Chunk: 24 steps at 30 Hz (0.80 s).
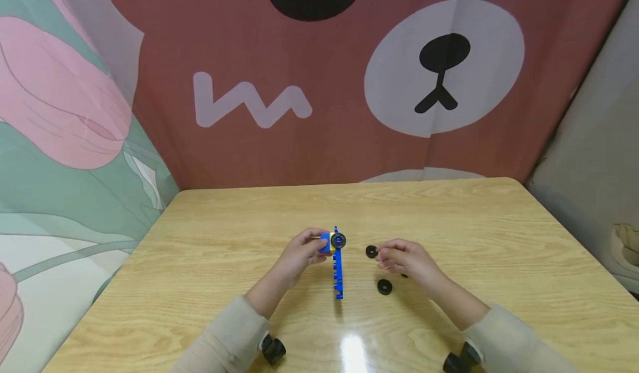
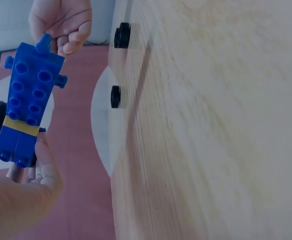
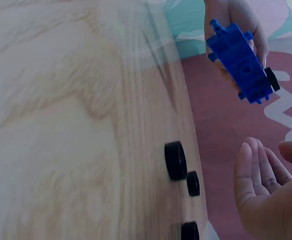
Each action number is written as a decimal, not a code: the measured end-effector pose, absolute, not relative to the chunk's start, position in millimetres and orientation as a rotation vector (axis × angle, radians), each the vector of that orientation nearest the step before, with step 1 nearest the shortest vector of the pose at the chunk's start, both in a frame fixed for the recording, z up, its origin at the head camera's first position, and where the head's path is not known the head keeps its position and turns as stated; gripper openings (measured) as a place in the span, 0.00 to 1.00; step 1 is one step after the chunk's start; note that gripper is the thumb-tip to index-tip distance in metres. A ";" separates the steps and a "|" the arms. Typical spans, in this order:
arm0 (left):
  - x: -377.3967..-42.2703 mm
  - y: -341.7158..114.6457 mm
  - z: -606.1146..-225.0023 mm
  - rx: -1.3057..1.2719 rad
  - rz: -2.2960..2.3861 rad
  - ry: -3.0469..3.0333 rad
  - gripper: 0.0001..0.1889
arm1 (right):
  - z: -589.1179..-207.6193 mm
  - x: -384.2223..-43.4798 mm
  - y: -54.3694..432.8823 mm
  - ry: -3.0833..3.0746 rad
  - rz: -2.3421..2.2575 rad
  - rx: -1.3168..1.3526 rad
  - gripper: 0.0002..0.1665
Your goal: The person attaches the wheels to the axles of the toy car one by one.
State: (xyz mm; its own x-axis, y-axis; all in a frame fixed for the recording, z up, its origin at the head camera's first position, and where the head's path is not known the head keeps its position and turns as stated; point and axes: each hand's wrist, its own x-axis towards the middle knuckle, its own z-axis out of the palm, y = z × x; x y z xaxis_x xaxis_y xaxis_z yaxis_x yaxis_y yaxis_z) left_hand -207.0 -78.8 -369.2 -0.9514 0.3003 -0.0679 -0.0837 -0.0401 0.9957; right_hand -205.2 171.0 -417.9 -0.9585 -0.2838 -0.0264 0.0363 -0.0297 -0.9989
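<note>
My left hand (image 1: 302,252) grips one end of a blue building-block car base (image 1: 339,276), pinching the blue blocks beside a yellow strip (image 2: 21,125). A black wheel (image 3: 272,79) is fitted at that end. In the left wrist view, studs cover one face of the base, and bare axle pegs (image 2: 61,81) stick out at its other end. My right hand (image 1: 406,259) hovers over the table to the right, fingers loosely bent with nothing in them. In the head view its fingertips overlap the edge of a loose black wheel (image 1: 368,252).
Another loose wheel (image 1: 380,287) lies nearer me on the wooden table (image 1: 224,223), and a further dark piece (image 1: 405,275) peeks out under my right hand. Behind the table's far edge hangs a printed bear curtain (image 1: 319,156). A grey surface (image 1: 594,129) stands at the right.
</note>
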 end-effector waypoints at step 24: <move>-208.2 -91.1 -371.8 0.161 2.113 1.958 0.16 | -391.7 -181.4 197.0 2.237 -1.994 -0.112 0.20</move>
